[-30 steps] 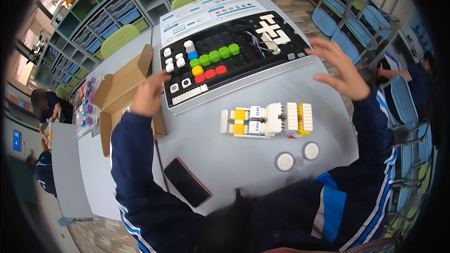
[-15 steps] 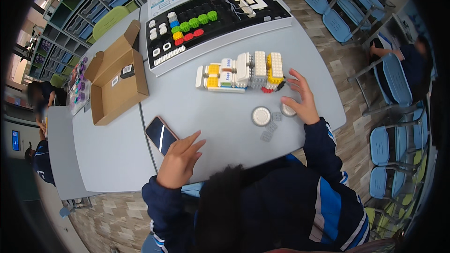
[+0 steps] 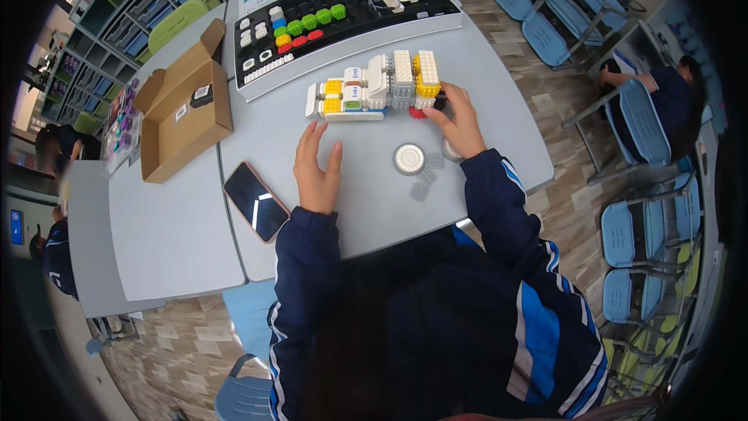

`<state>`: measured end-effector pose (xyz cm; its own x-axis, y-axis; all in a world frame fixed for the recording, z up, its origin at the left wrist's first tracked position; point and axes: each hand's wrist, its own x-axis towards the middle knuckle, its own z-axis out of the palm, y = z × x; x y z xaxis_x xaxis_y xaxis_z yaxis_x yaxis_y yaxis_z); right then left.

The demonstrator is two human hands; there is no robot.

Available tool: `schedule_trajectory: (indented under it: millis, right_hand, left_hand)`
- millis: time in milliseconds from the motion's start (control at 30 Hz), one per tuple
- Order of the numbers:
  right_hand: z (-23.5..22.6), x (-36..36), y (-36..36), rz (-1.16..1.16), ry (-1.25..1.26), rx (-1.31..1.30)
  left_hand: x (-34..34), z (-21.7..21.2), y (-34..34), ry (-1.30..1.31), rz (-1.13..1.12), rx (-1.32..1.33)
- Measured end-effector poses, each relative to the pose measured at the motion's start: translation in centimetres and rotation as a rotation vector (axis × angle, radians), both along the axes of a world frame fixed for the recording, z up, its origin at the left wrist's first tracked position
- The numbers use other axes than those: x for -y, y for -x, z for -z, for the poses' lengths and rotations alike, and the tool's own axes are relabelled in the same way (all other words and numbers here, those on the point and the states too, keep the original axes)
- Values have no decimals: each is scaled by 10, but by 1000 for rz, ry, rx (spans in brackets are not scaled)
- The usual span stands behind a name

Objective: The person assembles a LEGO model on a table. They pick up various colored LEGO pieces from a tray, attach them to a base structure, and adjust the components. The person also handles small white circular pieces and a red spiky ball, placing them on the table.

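A block model (image 3: 379, 86) of white, yellow and red bricks sits on the grey table (image 3: 195, 226). My right hand (image 3: 460, 121) touches the model's right end, its fingers on a dark piece there; whether it grips the piece I cannot tell. My left hand (image 3: 315, 171) lies flat on the table just in front of the model, fingers apart, holding nothing. A white round disc (image 3: 409, 159) and a few small grey square pieces (image 3: 427, 178) lie between my hands.
A black tray (image 3: 343, 19) with green, red, white and yellow pieces stands behind the model. An open cardboard box (image 3: 183, 109) and a dark phone (image 3: 255, 201) are at the left. Blue chairs (image 3: 647, 218) and a seated person (image 3: 662, 101) are at the right.
Both hands came down from the tray, touched the table's near edge, then moved up to the model. The right hand left the discs for the model's right end.
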<state>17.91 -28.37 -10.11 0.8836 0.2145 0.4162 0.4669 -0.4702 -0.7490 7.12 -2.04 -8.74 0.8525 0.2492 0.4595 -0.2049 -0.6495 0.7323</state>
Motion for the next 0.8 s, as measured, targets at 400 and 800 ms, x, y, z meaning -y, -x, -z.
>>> schedule_trajectory:
  millis: [400,800]
  right_hand:
    - [-9,27,26,102,75,110]
    - [-4,62,109,34,175,84]
  left_hand:
    - [15,25,-39,-500,-108,-113]
    - [2,37,-5,-641,-146,-113]
